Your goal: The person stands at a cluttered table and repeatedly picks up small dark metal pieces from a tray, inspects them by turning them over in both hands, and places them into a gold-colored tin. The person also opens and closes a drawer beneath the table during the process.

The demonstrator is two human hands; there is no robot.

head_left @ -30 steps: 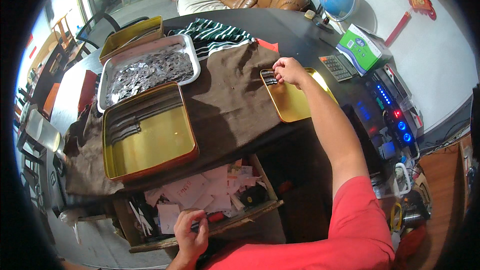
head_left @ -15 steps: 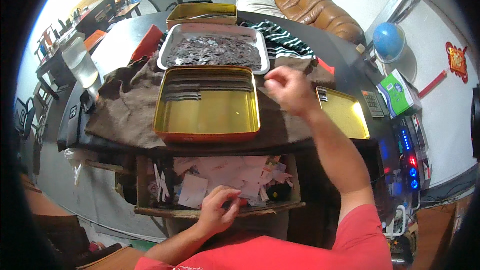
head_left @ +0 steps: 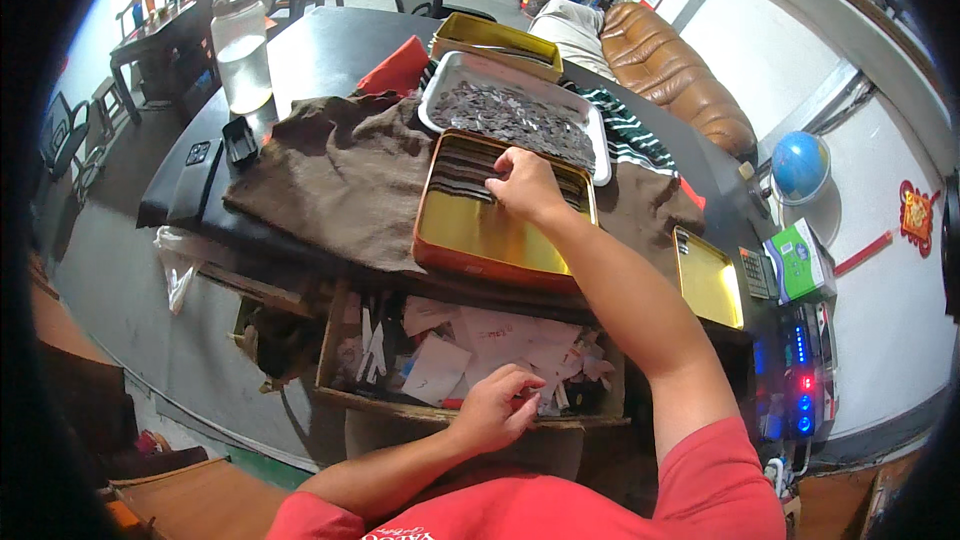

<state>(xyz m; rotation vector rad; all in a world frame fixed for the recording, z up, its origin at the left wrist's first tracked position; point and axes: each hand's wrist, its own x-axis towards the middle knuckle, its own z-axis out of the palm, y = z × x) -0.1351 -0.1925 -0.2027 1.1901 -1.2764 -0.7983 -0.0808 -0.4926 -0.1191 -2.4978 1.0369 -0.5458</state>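
Observation:
My right hand (head_left: 526, 184) reaches into a gold metal tray (head_left: 478, 235) and rests its fingers on rows of dark flat pieces (head_left: 470, 168) lined up at the tray's far end. My left hand (head_left: 497, 405) sits low on the front edge of an open wooden drawer (head_left: 340, 392) full of paper scraps, fingers curled; what it holds is unclear. Behind the gold tray, a white tray (head_left: 446, 78) holds a heap of small dark pieces (head_left: 510, 115). Both trays sit on a brown cloth (head_left: 330, 175).
A second gold tray (head_left: 708, 278) lies at the right, and another (head_left: 495, 40) behind the white tray. A calculator (head_left: 755, 272), green box (head_left: 800, 258), globe (head_left: 800, 166), power strip (head_left: 803, 380), glass jar (head_left: 242, 50), red cloth (head_left: 398, 68), black items (head_left: 240, 140) and brown sofa (head_left: 680, 75) surround the table.
My right hand moved from the small gold tray at the right across to the large gold tray and now touches the rows of dark pieces. The view swung left. My left hand stayed at the drawer.

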